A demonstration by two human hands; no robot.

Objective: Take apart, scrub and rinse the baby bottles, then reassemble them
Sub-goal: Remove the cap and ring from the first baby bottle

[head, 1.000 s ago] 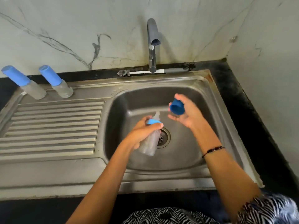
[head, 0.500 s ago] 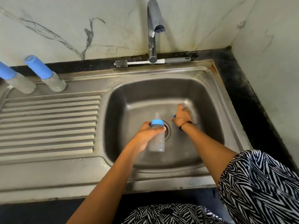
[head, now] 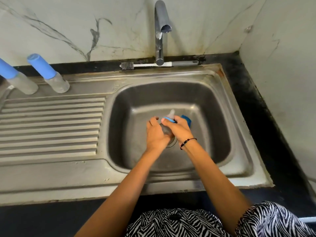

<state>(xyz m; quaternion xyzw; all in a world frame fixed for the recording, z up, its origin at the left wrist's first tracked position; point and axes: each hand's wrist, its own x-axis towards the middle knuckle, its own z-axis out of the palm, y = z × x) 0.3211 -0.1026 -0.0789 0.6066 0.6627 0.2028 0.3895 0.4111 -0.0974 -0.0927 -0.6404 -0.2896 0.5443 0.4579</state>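
Two hands [head: 156, 132] [head: 179, 130] around bottle [head: 165, 129], over basin [head: 213, 117].

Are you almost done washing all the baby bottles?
Not nearly. One dark blue cap is off, lying in the steel sink basin. The left hand and right hand grip that clear bottle with its blue collar. Two blue-capped bottles wait closed; the grey bottle brush lies untouched, the tap dry.

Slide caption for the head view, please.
Both hands, left and right, grip a baby bottle over the sink.
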